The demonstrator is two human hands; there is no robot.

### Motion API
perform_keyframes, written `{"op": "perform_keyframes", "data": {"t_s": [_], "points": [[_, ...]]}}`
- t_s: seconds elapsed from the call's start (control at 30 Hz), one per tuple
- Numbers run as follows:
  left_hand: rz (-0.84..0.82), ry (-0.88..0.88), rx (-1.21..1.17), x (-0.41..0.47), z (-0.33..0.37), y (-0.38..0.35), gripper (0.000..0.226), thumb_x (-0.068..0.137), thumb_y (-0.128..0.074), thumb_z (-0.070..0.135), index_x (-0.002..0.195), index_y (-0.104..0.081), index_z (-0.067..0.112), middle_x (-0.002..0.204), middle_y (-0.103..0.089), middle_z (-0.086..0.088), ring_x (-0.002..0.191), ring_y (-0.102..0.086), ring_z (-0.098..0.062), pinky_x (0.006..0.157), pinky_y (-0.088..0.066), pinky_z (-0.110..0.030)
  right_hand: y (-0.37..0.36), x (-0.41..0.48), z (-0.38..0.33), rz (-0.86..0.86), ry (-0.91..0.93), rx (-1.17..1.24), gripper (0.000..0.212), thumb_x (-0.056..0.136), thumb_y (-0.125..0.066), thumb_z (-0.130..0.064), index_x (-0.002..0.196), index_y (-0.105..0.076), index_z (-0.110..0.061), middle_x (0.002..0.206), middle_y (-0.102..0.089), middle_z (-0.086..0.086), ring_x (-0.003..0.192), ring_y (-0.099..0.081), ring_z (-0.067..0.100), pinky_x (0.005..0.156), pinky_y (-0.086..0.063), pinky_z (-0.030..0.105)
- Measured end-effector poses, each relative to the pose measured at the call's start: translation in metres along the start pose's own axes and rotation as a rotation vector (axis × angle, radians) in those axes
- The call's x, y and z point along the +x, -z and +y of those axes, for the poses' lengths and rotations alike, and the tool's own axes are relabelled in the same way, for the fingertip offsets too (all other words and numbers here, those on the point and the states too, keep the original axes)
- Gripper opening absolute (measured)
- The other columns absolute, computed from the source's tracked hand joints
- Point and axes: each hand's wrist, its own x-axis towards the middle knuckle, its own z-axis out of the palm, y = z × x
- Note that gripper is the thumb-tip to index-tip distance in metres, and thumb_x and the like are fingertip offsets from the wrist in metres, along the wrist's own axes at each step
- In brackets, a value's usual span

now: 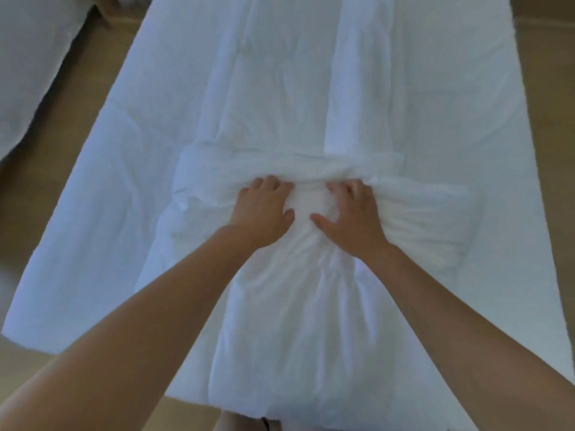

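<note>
**Item:** white robe (298, 306), laid lengthwise on a white sheet (124, 213) and gathered at the middle beneath a cloth belt (280, 163).

**Hands:** left hand (264, 213) and right hand (351, 213) are set side by side at the gather. The fingers (270, 181) of both are curled into the bunched cloth, thumbs spread.

**Risks:** the gather may be pulled out from under the belt by an uneven tug, and the folded sides may be dragged askew.

**Surface:** brown and flat; whether table or floor cannot be told.

**Room:** a second white cloth pile (31, 73) is noted at far left.
</note>
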Motion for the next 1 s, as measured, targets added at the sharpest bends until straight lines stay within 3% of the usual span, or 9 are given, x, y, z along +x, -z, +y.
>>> {"op": "perform_keyframes", "data": {"t_s": [0.13,0.23,0.37,0.43,0.5,0.57,0.63,0.77,1.0], "points": [[-0.147,-0.043,0.176,0.09,-0.015,-0.012,0.1,0.07,-0.046,0.08,0.149,-0.009,0.032,0.158,-0.008,-0.002,0.145,0.001,-0.026,0.112,0.003,-0.055,-0.009,0.069,0.035,-0.207,-0.117,-0.208,0.124,0.054,-0.051,-0.088,0.15,-0.01,-0.021,0.157,-0.012,0.01,0.145,-0.005,0.027,0.114,0.002,0.047],[-0.365,0.041,0.218,0.132,-0.035,-0.042,0.129,0.046,-0.035,0.098,0.149,0.005,0.032,0.159,0.009,-0.005,0.144,0.015,-0.028,0.11,0.014,-0.055,-0.031,0.093,0.069,-0.529,-0.206,-0.234,0.131,0.052,-0.046,-0.092,0.15,0.008,-0.026,0.159,0.005,0.007,0.146,0.007,0.023,0.114,0.006,0.05],[-0.425,0.003,0.208,0.149,-0.05,-0.112,0.131,0.047,-0.032,0.098,0.148,0.016,0.028,0.157,0.017,-0.007,0.143,0.019,-0.027,0.11,0.017,-0.052,-0.076,0.105,0.1,-0.453,-0.101,-0.366,0.135,0.05,-0.043,-0.093,0.149,0.014,-0.023,0.157,0.016,0.011,0.145,0.015,0.025,0.112,0.012,0.05],[-0.33,-0.037,0.179,0.155,-0.059,-0.145,0.13,0.049,-0.034,0.095,0.149,0.012,0.026,0.158,0.008,-0.008,0.145,0.011,-0.025,0.11,0.015,-0.051,-0.103,0.101,0.11,-0.315,-0.05,-0.4,0.135,0.048,-0.037,-0.093,0.15,0.01,-0.019,0.158,0.012,0.013,0.145,0.011,0.026,0.11,0.018,0.049],[-0.158,-0.064,0.133,0.166,-0.072,-0.165,0.129,0.05,-0.041,0.092,0.151,-0.002,0.02,0.153,-0.019,-0.013,0.142,-0.012,-0.027,0.112,0.008,-0.051,-0.123,0.105,0.114,-0.196,-0.046,-0.365,0.132,0.046,-0.035,-0.091,0.15,-0.014,-0.012,0.152,-0.022,0.018,0.141,-0.018,0.029,0.111,0.011,0.048],[0.001,-0.104,0.116,0.178,-0.079,-0.171,0.124,0.053,-0.043,0.088,0.146,-0.025,0.009,0.133,-0.045,-0.018,0.126,-0.038,-0.032,0.111,-0.007,-0.048,-0.131,0.121,0.113,-0.034,-0.047,-0.303,0.113,0.046,-0.039,-0.09,0.121,-0.052,-0.006,0.117,-0.056,0.018,0.112,-0.049,0.032,0.105,-0.014,0.049],[0.053,-0.133,0.158,0.178,-0.079,-0.169,0.108,0.055,-0.03,0.085,0.122,-0.053,0.004,0.11,-0.06,-0.018,0.106,-0.053,-0.032,0.101,-0.024,-0.042,-0.134,0.127,0.107,-0.019,-0.065,-0.319,0.096,0.048,-0.039,-0.094,0.092,-0.054,-0.01,0.096,-0.063,0.015,0.094,-0.056,0.031,0.092,-0.029,0.045],[-0.069,-0.198,0.253,0.143,-0.072,-0.159,0.072,0.062,-0.016,0.085,0.068,-0.049,0.021,0.088,-0.066,-0.01,0.081,-0.058,-0.027,0.072,-0.03,-0.034,-0.13,0.099,0.094,-0.129,-0.06,-0.353,0.086,0.051,-0.036,-0.097,0.087,-0.049,-0.019,0.092,-0.067,0.011,0.09,-0.062,0.028,0.087,-0.032,0.041],[-0.384,-0.157,0.22,0.027,-0.05,-0.128,0.074,0.071,-0.022,0.088,0.074,-0.047,0.018,0.076,-0.054,0.001,0.071,-0.047,-0.021,0.073,-0.028,-0.035,-0.087,-0.027,0.038,-0.291,-0.118,-0.315,0.079,0.066,-0.033,-0.09,0.09,-0.058,-0.019,0.098,-0.069,0.01,0.091,-0.062,0.029,0.068,-0.029,0.032]]}}
